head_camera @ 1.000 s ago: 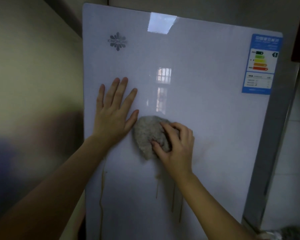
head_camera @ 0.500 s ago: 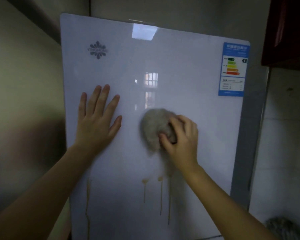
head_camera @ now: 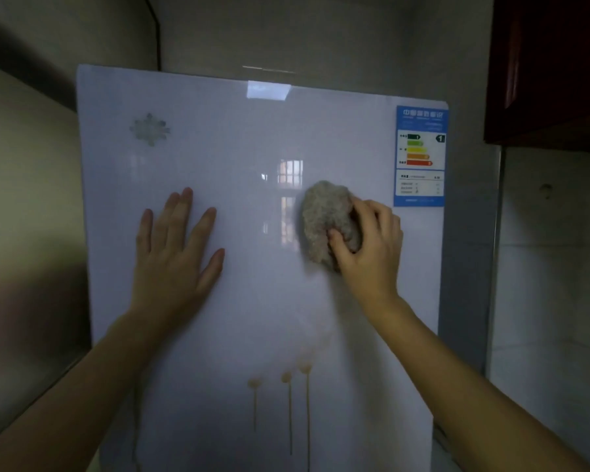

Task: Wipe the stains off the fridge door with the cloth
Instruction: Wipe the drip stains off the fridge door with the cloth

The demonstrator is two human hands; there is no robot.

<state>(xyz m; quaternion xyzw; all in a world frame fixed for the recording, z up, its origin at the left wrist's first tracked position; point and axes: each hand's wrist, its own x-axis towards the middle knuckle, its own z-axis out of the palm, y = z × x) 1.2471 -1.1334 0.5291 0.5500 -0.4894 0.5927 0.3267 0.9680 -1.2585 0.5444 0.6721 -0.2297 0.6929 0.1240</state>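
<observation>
While the left hand [head_camera: 176, 257] lies flat with fingers spread on the fridge door [head_camera: 246, 158], the right hand [head_camera: 368, 247] curls round a grey cloth [head_camera: 324, 212], pressing it to the door beside the energy label [head_camera: 420, 155]. Brown drip stains [head_camera: 290, 403] run below, well apart from the cloth.

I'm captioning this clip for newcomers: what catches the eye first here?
The right hand grips a grey wadded cloth against the white fridge door, just left of the blue energy label. The left hand lies flat on the door, and brown drip stains run down below.
</observation>
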